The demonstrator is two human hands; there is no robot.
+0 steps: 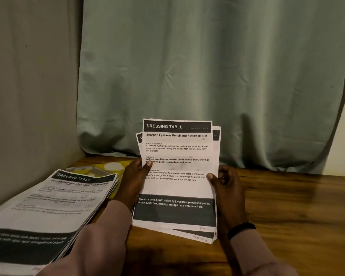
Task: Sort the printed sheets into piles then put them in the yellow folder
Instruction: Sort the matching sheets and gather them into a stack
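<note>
Left hand (134,176) and right hand (226,181) each grip a side edge of a fanned stack of printed sheets (177,176), thumbs pinching the top page, stack raised between them over the wooden counter (297,206). A second pile (48,212) lies left, partly covering the yellow folder (110,166). Green curtain (207,66) hangs behind.

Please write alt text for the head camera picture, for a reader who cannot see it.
Two hands, left hand and right hand, hold a fanned bundle of white printed sheets upright over a brown wooden table. A second pile of printed sheets lies at left.
</note>
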